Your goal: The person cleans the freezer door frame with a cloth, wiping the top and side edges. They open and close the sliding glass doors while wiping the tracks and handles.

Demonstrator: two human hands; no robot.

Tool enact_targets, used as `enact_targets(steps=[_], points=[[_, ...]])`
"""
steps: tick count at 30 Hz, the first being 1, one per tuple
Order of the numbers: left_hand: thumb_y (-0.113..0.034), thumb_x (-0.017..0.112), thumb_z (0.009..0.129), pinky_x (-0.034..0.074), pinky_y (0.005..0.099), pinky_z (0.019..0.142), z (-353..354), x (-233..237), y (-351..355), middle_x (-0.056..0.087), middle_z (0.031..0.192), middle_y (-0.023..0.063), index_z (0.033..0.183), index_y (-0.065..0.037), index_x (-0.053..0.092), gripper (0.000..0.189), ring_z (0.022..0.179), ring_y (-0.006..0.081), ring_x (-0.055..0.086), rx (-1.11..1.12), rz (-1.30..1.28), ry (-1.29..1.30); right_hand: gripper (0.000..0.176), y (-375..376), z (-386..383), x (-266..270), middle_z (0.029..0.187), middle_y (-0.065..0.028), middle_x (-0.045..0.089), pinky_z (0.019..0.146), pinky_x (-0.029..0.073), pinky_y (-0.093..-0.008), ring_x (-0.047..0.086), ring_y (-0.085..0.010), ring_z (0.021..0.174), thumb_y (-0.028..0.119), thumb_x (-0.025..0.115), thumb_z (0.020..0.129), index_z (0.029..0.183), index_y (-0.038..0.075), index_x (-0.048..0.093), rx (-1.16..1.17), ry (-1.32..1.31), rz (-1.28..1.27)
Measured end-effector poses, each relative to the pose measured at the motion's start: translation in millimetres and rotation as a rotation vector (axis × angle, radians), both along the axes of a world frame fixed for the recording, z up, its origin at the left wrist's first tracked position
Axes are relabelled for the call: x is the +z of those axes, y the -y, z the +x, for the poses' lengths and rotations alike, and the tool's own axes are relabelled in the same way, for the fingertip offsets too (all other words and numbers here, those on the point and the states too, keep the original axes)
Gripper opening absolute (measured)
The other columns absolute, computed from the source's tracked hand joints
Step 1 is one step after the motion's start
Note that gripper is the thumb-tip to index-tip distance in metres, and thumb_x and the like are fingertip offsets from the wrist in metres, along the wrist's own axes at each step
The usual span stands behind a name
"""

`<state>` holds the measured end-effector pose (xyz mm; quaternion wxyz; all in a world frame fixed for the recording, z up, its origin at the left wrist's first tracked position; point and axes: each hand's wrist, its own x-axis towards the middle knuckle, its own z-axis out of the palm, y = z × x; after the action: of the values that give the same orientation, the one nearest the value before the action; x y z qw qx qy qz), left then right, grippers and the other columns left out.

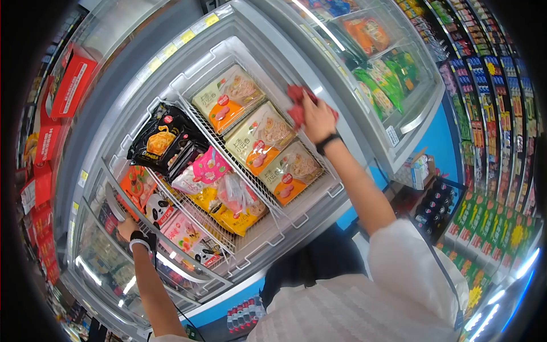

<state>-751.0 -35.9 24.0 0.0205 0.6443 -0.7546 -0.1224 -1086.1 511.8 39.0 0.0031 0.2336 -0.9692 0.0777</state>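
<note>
My right hand [320, 121], with a dark band at the wrist, is closed on a crumpled red cloth [297, 101]. The cloth rests against the right rim of the chest freezer [265, 57] and is slightly blurred. On the other side, my left hand [126, 229] grips the grey handle [114, 202] on the sliding glass lid [102, 239]; its fingertips are partly hidden. Between the hands the freezer stands uncovered. Inside are several boxed dumpling packs [259, 137], a black food bag [165, 139], a pink bag [211, 165] and a yellow bag [228, 211].
Wire dividers [219, 145] split the freezer into rows. A second freezer [407, 134] with bagged food adjoins on the right. Further right are stocked shelves [490, 114], green-and-white cartons [484, 228] and a small open box [420, 170]. Red boxes [71, 85] line the left side.
</note>
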Motion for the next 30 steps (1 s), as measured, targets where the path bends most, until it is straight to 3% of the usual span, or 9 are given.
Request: enact_targets(steps=[7, 13, 15, 18, 23, 24, 25, 27, 30], points=[[-0.038, 0.059, 0.074, 0.047, 0.0416, 0.078, 14.9, -18.9, 11.3, 0.065, 0.085, 0.0259, 0.101, 0.011, 0.059, 0.056, 0.081, 0.0385, 0.063, -0.067, -0.154, 0.042, 0.056, 57.1, -51.2, -0.5, 0.094, -0.0173, 0.061, 0.072, 0.049, -0.0439, 0.056, -0.0354, 0.091, 0.004, 0.057, 0.068, 0.122, 0.002, 0.043, -0.043, 0.016, 0.024], [-0.041, 0.062, 0.077, 0.048, 0.0400, 0.066, 16.7, -16.2, 11.1, 0.063, 0.073, 0.0190, 0.106, 0.008, 0.056, 0.057, 0.066, 0.0318, 0.062, 0.053, 0.069, -0.140, 0.060, -55.5, 75.6, 26.1, 0.120, -0.0106, 0.053, 0.080, 0.049, -0.0414, 0.052, -0.0329, 0.100, 0.003, 0.063, 0.067, 0.124, 0.003, 0.044, -0.225, 0.265, 0.087], [-0.040, 0.064, 0.077, 0.047, 0.0384, 0.065, 29.9, -25.5, 22.0, 0.063, 0.073, 0.0173, 0.106, 0.008, 0.056, 0.056, 0.066, 0.0295, 0.061, 0.009, 0.075, -0.126, 0.049, -92.9, 118.3, 5.5, 0.131, -0.0076, 0.049, 0.078, 0.048, -0.0404, 0.052, -0.0307, 0.098, 0.000, 0.061, 0.066, 0.114, 0.004, 0.049, -0.177, -0.002, 0.062], [-0.038, 0.065, 0.078, 0.046, 0.0359, 0.066, 63.6, -40.6, 27.1, 0.062, 0.078, 0.0152, 0.107, 0.006, 0.055, 0.054, 0.071, 0.0261, 0.061, -0.080, 0.048, -0.107, 0.034, -116.1, 130.1, -4.2, 0.138, -0.0049, 0.044, 0.073, 0.047, -0.0383, 0.051, -0.0284, 0.092, 0.000, 0.057, 0.068, 0.101, 0.006, 0.051, -0.102, 0.122, 0.133], [-0.032, 0.065, 0.079, 0.045, 0.0351, 0.079, 97.9, -35.4, -5.6, 0.061, 0.097, 0.0159, 0.114, 0.007, 0.049, 0.054, 0.086, 0.0271, 0.058, -0.119, 0.105, -0.072, 0.035, -70.2, 85.2, -9.6, 0.141, -0.0095, 0.039, 0.074, 0.046, -0.0408, 0.050, -0.0319, 0.093, -0.001, 0.057, 0.067, 0.101, 0.002, 0.048, -0.057, 0.001, 0.006], [-0.027, 0.064, 0.080, 0.045, 0.0346, 0.082, 115.8, -52.1, -7.9, 0.059, 0.100, 0.0161, 0.114, 0.007, 0.047, 0.051, 0.089, 0.0292, 0.057, -0.133, 0.047, -0.277, 0.034, -58.9, 72.5, -14.2, 0.140, -0.0089, 0.040, 0.073, 0.047, -0.0406, 0.050, -0.0305, 0.094, 0.001, 0.056, 0.069, 0.102, 0.003, 0.048, -0.043, -0.028, 0.015], [-0.025, 0.063, 0.081, 0.046, 0.0356, 0.081, 133.5, -69.2, -4.4, 0.061, 0.098, 0.0150, 0.110, 0.006, 0.046, 0.046, 0.086, 0.0296, 0.059, -0.182, -0.003, -0.387, 0.032, -47.2, 60.0, -18.0, 0.140, -0.0082, 0.040, 0.072, 0.047, -0.0403, 0.050, -0.0291, 0.095, 0.004, 0.056, 0.070, 0.102, 0.003, 0.049, -0.026, -0.057, 0.023], [-0.021, 0.061, 0.082, 0.049, 0.0348, 0.072, 112.5, -26.0, -46.7, 0.063, 0.093, 0.0137, 0.107, 0.005, 0.044, 0.040, 0.080, 0.0254, 0.061, 0.042, 0.295, -0.106, 0.029, -23.3, 39.9, -19.4, 0.139, -0.0061, 0.042, 0.069, 0.047, -0.0393, 0.051, -0.0253, 0.097, 0.010, 0.054, 0.075, 0.104, 0.004, 0.050, -0.020, -0.078, 0.131], [-0.017, 0.060, 0.083, 0.050, 0.0308, 0.061, 128.0, -35.6, -60.8, 0.064, 0.088, 0.0119, 0.101, 0.003, 0.044, 0.031, 0.074, 0.0191, 0.062, -0.063, 0.178, -0.126, 0.023, 12.9, 10.4, -30.8, 0.139, -0.0036, 0.042, 0.065, 0.046, -0.0381, 0.050, -0.0215, 0.098, 0.015, 0.052, 0.080, 0.102, 0.008, 0.052, -0.057, -0.096, 0.184]])
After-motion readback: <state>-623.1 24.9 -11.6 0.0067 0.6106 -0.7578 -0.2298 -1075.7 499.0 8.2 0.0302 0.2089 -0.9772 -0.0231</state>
